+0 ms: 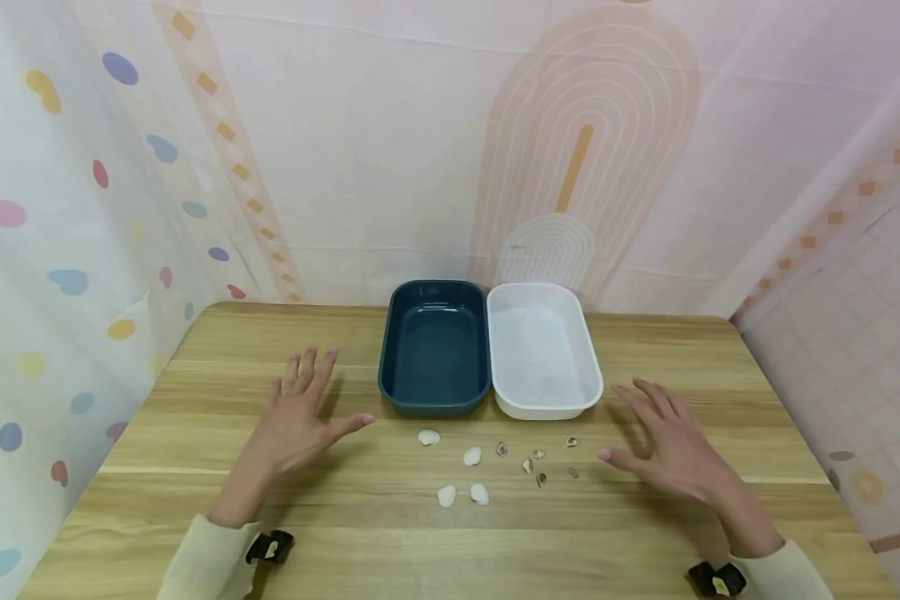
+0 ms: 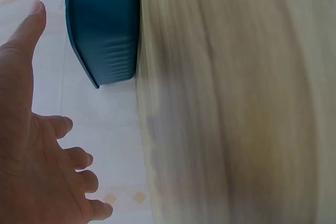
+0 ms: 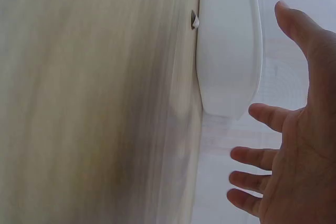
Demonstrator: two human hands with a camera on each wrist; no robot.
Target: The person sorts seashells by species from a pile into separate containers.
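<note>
Side by side at the back middle of the wooden table [image 1: 195, 517] stand a dark blue tray [image 1: 435, 348] and a white tray [image 1: 542, 350], both without contents. In front of them lie several white shells [image 1: 473, 456] and several small dark shells [image 1: 537, 467]. My left hand [image 1: 300, 412] hovers open, fingers spread, to the left of the blue tray [image 2: 102, 30] and holds nothing. Over on the other side, my right hand [image 1: 663, 446] spreads open beside the white tray [image 3: 228, 45], just right of the small shells, and holds nothing.
Patterned curtains close in the table at the back and on both sides. Bare wood stretches left of my left hand and along the front edge. Black wrist straps [image 1: 270, 546] sit on both cuffs.
</note>
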